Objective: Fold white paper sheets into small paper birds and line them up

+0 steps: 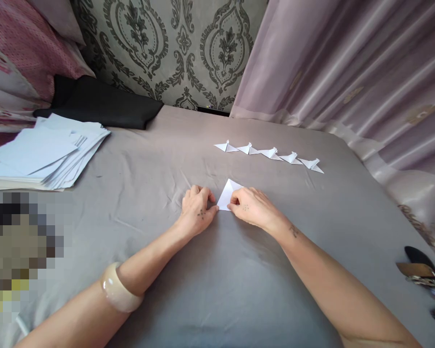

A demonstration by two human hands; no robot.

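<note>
A small white folded paper (225, 196) lies on the grey sheet in front of me, its pointed top facing away. My right hand (253, 205) pinches it with thumb and forefinger, covering its right side. At the lower left corner, my left hand (198, 209) has its fingers curled and its thumb tip against the paper's edge. The paper's underside is hidden. Beyond my hands, several white folded paper birds (273, 153) form a slanting row on the sheet.
A stack of white paper sheets (36, 152) is at the left, with a black folded cloth (105, 101) behind it. Dark and brown items (416, 269) lie at the right edge. Pinkish curtains (348, 63) hang at the right. A blurred patch covers the lower left.
</note>
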